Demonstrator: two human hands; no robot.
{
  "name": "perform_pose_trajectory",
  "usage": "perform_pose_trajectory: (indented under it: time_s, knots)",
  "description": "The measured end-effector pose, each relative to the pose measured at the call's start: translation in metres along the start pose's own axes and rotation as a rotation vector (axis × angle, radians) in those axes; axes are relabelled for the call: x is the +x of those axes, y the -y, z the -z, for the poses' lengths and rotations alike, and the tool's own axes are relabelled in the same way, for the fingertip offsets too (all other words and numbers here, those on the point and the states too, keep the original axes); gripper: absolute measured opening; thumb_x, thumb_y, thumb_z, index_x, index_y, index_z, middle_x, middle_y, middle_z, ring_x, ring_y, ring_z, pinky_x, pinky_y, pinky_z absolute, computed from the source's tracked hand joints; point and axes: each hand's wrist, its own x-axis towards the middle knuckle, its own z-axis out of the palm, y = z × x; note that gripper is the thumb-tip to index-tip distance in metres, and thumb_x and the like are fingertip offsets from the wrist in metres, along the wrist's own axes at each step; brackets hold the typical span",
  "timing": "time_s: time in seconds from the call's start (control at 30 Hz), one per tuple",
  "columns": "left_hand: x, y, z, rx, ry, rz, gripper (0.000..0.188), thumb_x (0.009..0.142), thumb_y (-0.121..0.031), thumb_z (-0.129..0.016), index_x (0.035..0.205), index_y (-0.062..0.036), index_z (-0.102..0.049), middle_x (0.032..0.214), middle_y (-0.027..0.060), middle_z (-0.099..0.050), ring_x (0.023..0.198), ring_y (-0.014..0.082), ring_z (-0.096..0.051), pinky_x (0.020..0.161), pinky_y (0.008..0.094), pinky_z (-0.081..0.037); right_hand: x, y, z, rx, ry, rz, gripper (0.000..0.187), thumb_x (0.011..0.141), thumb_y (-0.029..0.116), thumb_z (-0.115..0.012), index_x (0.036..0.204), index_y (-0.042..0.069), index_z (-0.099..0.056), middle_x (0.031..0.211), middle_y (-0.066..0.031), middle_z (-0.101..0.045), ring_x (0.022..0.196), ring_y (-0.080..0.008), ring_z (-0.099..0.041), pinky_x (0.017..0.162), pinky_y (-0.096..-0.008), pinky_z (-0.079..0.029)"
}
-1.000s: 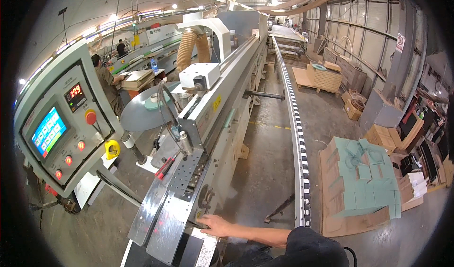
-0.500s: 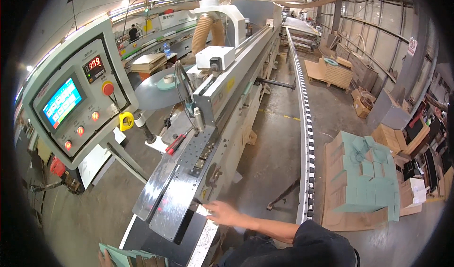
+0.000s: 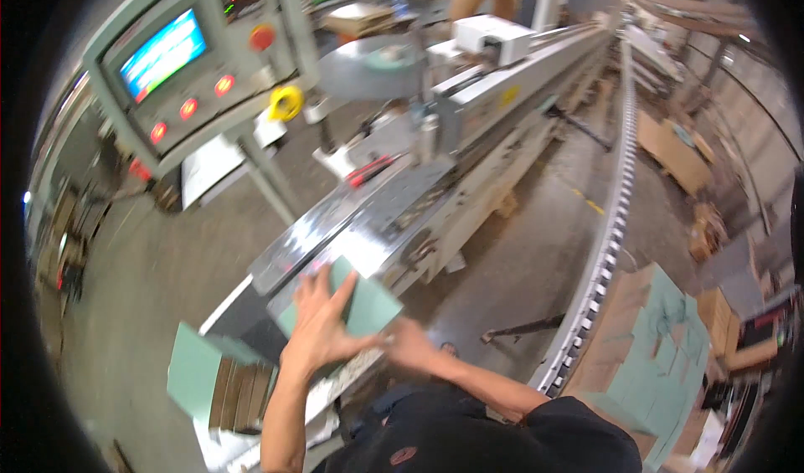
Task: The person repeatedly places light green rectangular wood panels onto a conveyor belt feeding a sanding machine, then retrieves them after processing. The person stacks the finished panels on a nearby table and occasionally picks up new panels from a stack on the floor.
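My left hand [image 3: 318,321] is over the front end of a machine's metal feed table [image 3: 368,247], thumb and fingers spread across a small pale-green panel [image 3: 374,304] and gripping it. My right hand [image 3: 408,344] is beside the panel's near right corner, close to the left thumb. Motion smears its fingers, so whether they touch the panel is unclear. Left of my left forearm, a stack of similar panels stands on edge, with a green face [image 3: 191,374] outward and brown edges [image 3: 237,393] showing.
A control box [image 3: 201,71] with a lit screen and red buttons rises at left. Red-handled pliers [image 3: 368,170] lie on the machine, near a yellow tape measure [image 3: 286,103]. A roller rail [image 3: 615,222] runs along the right, beyond which green panels [image 3: 662,356] are piled.
My left hand has come from the stack at lower left to the feed table with a green panel. My right hand has shifted slightly right and up. The whole view has tilted.
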Motion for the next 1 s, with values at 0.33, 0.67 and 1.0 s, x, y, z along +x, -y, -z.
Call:
perform_pose_trajectory:
  time_s: [0.33, 0.67, 1.0]
  knots:
    - [0.045, 0.067, -0.087, 0.112, 0.012, 0.059, 0.109, 0.054, -0.062, -0.086, 0.147, -0.0136, -0.054, 0.153, 0.0332, -0.034, 0.136, 0.0545, -0.035, 0.11, 0.0624, -0.031, 0.02, -0.025, 0.01, 0.003, -0.308, 0.314, 0.046, 0.081, 0.01, -0.078, 0.123, -0.001, -0.066, 0.106, -0.0157, -0.069, 0.086, -0.0269, -0.07, 0.075, -0.037, -0.057]
    - [0.047, 0.094, -0.103, 0.007, -0.152, 0.065, 0.083, 0.069, -0.055, -0.084, 0.137, -0.0109, -0.065, 0.155, 0.0255, -0.043, 0.146, 0.0483, -0.032, 0.117, 0.0591, -0.028, 0.047, -0.012, -0.017, 0.03, -0.408, 0.192, 0.067, 0.082, 0.019, -0.082, 0.139, -0.005, -0.055, 0.118, -0.0219, -0.065, 0.095, -0.0314, -0.066, 0.083, -0.0417, -0.055]
    - [-0.054, 0.092, -0.097, -0.055, -0.367, 0.248, 0.067, 0.074, -0.028, -0.081, 0.134, -0.0025, -0.063, 0.153, 0.0263, -0.044, 0.144, 0.0462, -0.036, 0.115, 0.0581, -0.029, 0.051, -0.013, -0.066, -0.086, -0.464, 0.232, 0.112, 0.083, 0.037, -0.083, 0.16, -0.004, -0.012, 0.136, -0.032, -0.048, 0.12, -0.0464, -0.056, 0.098, -0.0489, -0.051]
